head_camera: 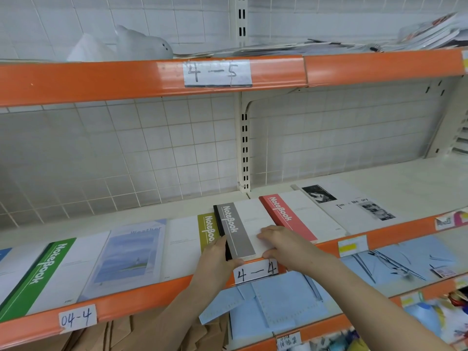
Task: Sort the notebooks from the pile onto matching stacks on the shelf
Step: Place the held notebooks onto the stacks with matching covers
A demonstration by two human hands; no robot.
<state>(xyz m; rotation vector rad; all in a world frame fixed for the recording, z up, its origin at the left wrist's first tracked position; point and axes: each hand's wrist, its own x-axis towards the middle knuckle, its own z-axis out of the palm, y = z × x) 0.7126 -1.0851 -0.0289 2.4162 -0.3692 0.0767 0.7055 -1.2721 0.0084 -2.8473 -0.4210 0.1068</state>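
Note:
A grey-spined notebook [240, 224] lies on a stack at the middle of the shelf [152, 214], tilted a little. My left hand [217, 259] grips its near left edge, thumb on the front corner. My right hand [281, 241] rests on its white cover, with the thumb at the near edge. Left of it lie an olive-spined notebook [206, 229], a sky-picture "Weather" notebook [126, 257] and a green-spined notebook [45, 272]. To the right sit a red-spined notebook [288, 214] and a photo-cover notebook [354, 203].
The orange shelf rail carries paper labels "4-4" [255, 273] and "04-4" [77, 319]. The upper shelf, labelled "4-5" [217, 73], holds a loose pile of notebooks [379, 41] and white bags [121, 46]. Below are blue folders [273, 307] and brown paper [121, 335].

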